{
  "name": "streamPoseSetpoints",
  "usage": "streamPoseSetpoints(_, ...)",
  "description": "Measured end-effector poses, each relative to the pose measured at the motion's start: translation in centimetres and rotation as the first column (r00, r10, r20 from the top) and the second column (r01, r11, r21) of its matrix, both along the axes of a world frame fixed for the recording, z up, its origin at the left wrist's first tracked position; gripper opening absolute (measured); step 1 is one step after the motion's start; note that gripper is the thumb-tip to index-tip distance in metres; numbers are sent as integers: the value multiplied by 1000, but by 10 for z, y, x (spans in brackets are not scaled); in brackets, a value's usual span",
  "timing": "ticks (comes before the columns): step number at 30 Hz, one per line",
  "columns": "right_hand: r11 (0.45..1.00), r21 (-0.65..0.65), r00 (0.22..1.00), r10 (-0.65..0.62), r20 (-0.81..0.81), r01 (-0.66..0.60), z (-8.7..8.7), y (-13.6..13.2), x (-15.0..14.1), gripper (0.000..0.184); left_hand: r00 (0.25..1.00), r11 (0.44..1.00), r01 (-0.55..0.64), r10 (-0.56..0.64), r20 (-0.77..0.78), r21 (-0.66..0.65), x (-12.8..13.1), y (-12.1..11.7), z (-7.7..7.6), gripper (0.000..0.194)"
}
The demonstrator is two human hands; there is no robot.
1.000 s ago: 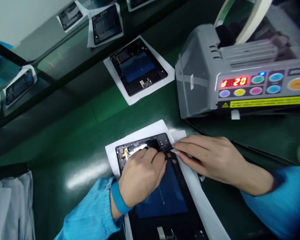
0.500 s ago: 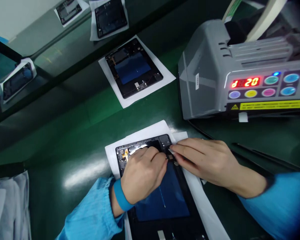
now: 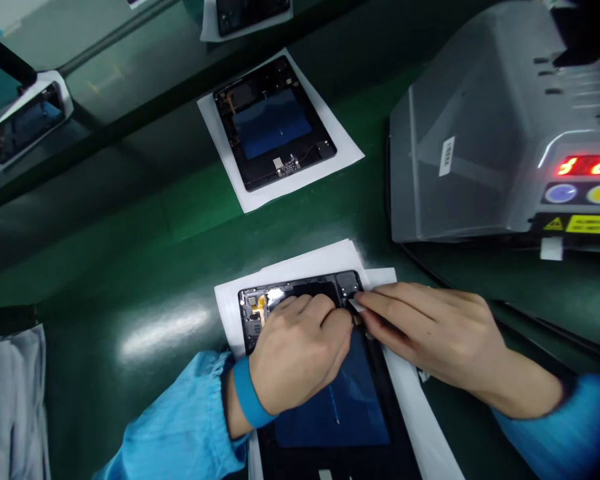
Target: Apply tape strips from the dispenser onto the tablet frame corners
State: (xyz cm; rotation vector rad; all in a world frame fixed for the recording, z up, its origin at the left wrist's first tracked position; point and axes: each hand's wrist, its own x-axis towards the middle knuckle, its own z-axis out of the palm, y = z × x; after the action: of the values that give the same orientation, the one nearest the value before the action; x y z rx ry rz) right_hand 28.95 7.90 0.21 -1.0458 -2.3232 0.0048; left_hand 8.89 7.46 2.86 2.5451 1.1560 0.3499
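Observation:
An opened tablet (image 3: 400,427) with its dark inner side up lies on white paper sheets (image 3: 425,413). My left hand (image 3: 300,353), with a blue band at the wrist, rests over the tablet's upper part. Its fingers are curled closed, and whatever they hold is hidden. From the right, my right hand (image 3: 430,327) reaches to the tablet's upper right corner, thumb and fingers pinching a small whitish piece (image 3: 357,305) at the edge. Left of my left hand, an orange flex cable (image 3: 261,308) shows on the tablet.
A second opened tablet (image 3: 310,143) lies on paper farther back. At right stands a grey machine (image 3: 430,193) with red digits. Dark tweezers (image 3: 555,327) lie beyond my right hand. Other tablets stand on the shelf, one (image 3: 33,123) at left. Greyish sheets (image 3: 13,400) hang at lower left.
The view has shifted, so the grey machine sits farther right and the shelf tablets higher. Both hands stay at the same part of the tablet, with little visible movement.

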Motion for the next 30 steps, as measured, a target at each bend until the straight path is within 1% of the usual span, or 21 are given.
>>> streamPoseSetpoints(6, 1000, -9, 1000, -9, 3, 9, 2, 1, -2, 7, 1000, 1000, 9, -9, -19, 3, 0, 0, 1, 25)
streamPoseSetpoints(11, 1000, -12, 1000, -5, 10, 5, 2, 0, -3, 6, 1000, 1000, 6, -6, -5, 9, 0, 1, 0, 24)
streamPoseSetpoints(14, 999, -49, 1000, -20, 4, 20, 3, 0, -5, 5, 1000, 1000, 5, -5, -5, 13, 0, 0, 0, 23)
streamPoseSetpoints(18, 991, -133, 1000, -29, -2, 28, 4, 1, -5, 12, 1000, 1000, 1, -1, -14, 24, -1, 0, -1, 23)
streamPoseSetpoints(22, 990, -140, 1000, 3, -14, -5, 4, 0, -5, 14, 1000, 999, -10, 10, -5, 50, -1, -1, -1, 21)
streamPoseSetpoints(25, 992, -121, 999, 37, 39, -32, 7, -1, -5, 15, 1000, 997, -16, 16, -2, 70, -1, -3, -2, 20)
streamPoseSetpoints(30, 993, -96, 978, 87, 191, -70, 15, 0, -8, 27, 1000, 998, -19, 20, -21, 64, -2, -5, -7, 18)
